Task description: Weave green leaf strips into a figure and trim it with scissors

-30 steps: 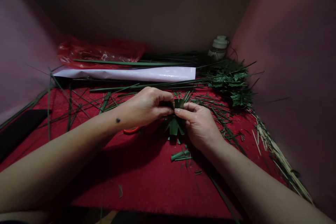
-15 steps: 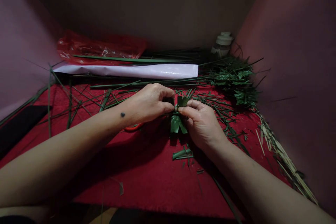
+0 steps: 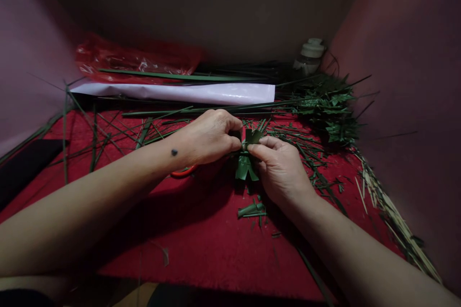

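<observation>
Leaf piece [image 3: 247,168] between left hand [image 3: 216,138] and right hand [image 3: 284,165] over the desk [image 3: 201,240], plastic bag [image 3: 137,61] behind at left, bottle [image 3: 310,55] behind at right, leaf pile [image 3: 334,105] before it

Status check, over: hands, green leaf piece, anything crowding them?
Right hand pinching green leaf piece. Left hand at its edge, grip unclear. Green scraps lying nearby; orange loop partly hidden by left wrist.

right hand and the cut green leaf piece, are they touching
Touching. The head view shows it: the right hand has its thumb tip over the middle of the cut green leaf piece, whose split ends show above and below.
</observation>
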The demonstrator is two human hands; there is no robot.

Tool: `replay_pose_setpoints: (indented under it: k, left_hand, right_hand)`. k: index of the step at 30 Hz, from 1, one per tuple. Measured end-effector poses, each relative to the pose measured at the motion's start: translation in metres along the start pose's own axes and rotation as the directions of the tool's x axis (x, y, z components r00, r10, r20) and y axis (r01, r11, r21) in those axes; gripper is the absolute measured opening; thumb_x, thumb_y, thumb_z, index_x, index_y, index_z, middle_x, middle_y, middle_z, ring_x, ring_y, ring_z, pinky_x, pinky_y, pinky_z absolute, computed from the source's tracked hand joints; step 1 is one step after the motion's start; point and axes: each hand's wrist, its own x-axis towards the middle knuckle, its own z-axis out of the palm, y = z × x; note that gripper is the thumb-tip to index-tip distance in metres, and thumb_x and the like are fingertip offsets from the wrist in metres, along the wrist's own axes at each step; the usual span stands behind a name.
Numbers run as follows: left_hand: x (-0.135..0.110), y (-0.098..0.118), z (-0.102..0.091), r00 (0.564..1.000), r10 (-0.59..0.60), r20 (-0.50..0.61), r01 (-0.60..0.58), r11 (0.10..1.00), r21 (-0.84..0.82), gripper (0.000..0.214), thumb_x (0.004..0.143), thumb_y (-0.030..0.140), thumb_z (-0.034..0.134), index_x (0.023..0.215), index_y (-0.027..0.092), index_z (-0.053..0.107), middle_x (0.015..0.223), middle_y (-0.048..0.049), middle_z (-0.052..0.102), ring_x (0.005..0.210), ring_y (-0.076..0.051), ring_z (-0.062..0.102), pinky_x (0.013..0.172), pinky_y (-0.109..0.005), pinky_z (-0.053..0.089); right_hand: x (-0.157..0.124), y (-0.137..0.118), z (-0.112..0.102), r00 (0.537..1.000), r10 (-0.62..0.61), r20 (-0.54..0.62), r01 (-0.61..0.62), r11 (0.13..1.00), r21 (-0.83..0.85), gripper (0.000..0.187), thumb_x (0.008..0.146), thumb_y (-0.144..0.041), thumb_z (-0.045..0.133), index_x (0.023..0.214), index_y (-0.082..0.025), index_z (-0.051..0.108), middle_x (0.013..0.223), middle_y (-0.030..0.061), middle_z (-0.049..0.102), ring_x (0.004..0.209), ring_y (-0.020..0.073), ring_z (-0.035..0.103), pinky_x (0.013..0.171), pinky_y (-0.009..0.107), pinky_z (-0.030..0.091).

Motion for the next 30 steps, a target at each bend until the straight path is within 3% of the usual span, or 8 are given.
replay_pose_setpoints:
  k: [20,30]
  left_hand:
    - [0.0030,0.0026,-0.0035,1.000,0.010,0.028,-0.011,1.000,0.026,0.012,0.066,0.018,0.048,0.063,0.014,0.059,0.052,0.0027,0.049,0.050,-0.008,0.040,0.047,-0.022,0.025]
    - [0.0033,0.0015,-0.0025,0.999,0.024,0.021,-0.025,0.998,0.061,0.014,0.066,0.019,0.047,0.064,0.014,0.060,0.052,0.0030,0.049,0.050,-0.008,0.040,0.047,-0.022,0.024]
  right_hand:
    - [-0.0077,-0.0096,0.0039,0.970,-0.228,-0.082,0.194,0.933,-0.303,0.006,0.067,-0.018,0.060,0.066,-0.018,0.054,0.063,-0.0045,0.051,0.055,0.0081,0.043,0.053,0.021,0.034]
    - [-0.0075,-0.0086,0.0039,0.971,-0.229,-0.065,0.200,0.933,-0.299,0.003,0.068,-0.017,0.059,0.068,-0.017,0.056,0.063,-0.0047,0.051,0.055,0.0082,0.043,0.053,0.021,0.034]
